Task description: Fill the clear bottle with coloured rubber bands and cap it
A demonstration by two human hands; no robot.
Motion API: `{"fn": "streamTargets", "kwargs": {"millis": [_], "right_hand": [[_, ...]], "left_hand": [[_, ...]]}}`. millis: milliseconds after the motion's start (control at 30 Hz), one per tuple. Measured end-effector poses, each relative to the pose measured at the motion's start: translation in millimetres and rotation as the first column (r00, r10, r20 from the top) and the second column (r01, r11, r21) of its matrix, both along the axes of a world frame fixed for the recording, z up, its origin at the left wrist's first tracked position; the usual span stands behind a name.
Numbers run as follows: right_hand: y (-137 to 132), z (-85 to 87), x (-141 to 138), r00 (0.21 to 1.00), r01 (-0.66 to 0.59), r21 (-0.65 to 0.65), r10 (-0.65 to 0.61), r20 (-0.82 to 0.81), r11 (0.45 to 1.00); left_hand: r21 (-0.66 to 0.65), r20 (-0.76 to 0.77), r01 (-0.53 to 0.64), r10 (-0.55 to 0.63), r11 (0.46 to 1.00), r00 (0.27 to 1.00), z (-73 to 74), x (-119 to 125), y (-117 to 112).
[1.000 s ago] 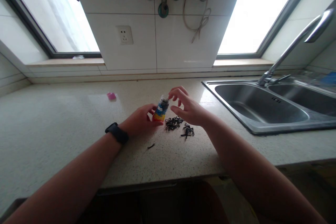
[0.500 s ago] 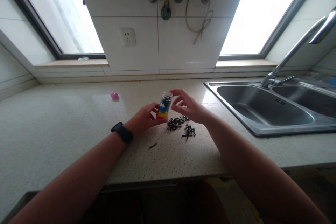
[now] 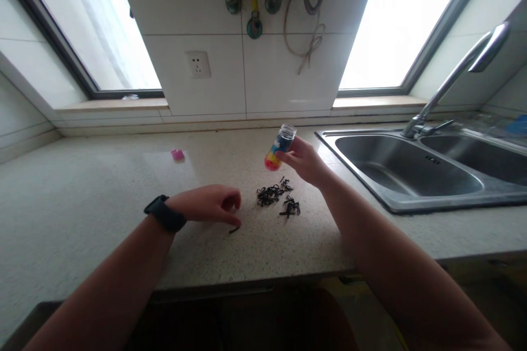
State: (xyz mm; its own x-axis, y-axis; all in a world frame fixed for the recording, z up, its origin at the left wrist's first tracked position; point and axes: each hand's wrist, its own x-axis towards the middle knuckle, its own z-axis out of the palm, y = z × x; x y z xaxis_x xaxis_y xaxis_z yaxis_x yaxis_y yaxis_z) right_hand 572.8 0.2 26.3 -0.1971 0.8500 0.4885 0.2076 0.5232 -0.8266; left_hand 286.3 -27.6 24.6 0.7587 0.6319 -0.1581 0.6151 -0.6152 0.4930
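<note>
My right hand (image 3: 307,160) grips a small clear jar (image 3: 277,152), lifted above the counter and leaning with its uncapped mouth up to the right. Red, yellow and blue show in bands on the jar, dark toward the top. My left hand (image 3: 212,204) is low over the counter, fingers curled and thumb apart from them. By its thumb tip lies a single small black strip (image 3: 234,230); whether they touch I cannot tell. Between my hands, small black loops lie in a loose pile (image 3: 269,194), with a smaller clump (image 3: 291,207) nearer me.
A pink object (image 3: 177,154) lies on the pale speckled counter (image 3: 102,203) at left. At right is a steel double-bowl sink (image 3: 395,205) with a tall faucet (image 3: 453,74). Pipes and a hanging cord (image 3: 307,52) are on the tiled wall behind.
The jar has passed from my left hand to my right, moving right and tilting. My left hand has come down toward the lone black strip. The view has shifted slightly.
</note>
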Motion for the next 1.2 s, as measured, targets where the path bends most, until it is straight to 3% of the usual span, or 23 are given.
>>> {"fn": "streamTargets", "kwargs": {"millis": [100,367,467,633,833,933,1067,1200], "right_hand": [[6.1,-3.0,12.1,0.998,0.053,0.027,-0.055,0.041,0.998],[10.3,-7.6,19.0,0.991,0.069,0.038,-0.073,0.11,0.997],[11.7,-8.1,20.7,0.989,0.082,0.051,-0.088,0.117,0.995],[12.6,-8.2,23.5,0.986,0.112,0.059,-0.118,0.116,0.992],[14.0,-8.2,26.4,0.988,0.118,0.064,-0.123,0.095,0.991],[14.7,-8.2,27.8,0.989,0.111,0.068,-0.116,0.09,0.992],[13.8,-7.5,29.0,0.983,0.139,0.048,-0.143,0.117,0.989],[13.0,-6.5,29.9,0.982,0.131,0.057,-0.138,0.128,0.99]], "left_hand": [[-0.02,-0.073,0.074,-0.075,0.997,0.995,5.6,-3.6,-4.9],[-0.043,0.001,0.141,-0.141,0.989,0.99,4.1,8.6,-11.3],[0.033,0.023,0.097,-0.098,0.995,0.995,1.2,17.1,-7.9],[0.19,0.174,-0.084,0.051,0.978,0.983,-15.2,42.6,5.9],[0.265,0.238,-0.18,0.117,0.947,0.964,-29.3,58.5,13.6],[0.281,0.179,-0.14,0.091,0.949,0.98,-24.5,56.9,11.4],[0.198,0.087,-0.049,0.032,0.979,0.996,-11.5,59.0,4.4],[0.187,0.121,-0.089,0.067,0.978,0.99,-5.6,68.3,-0.2]]}}
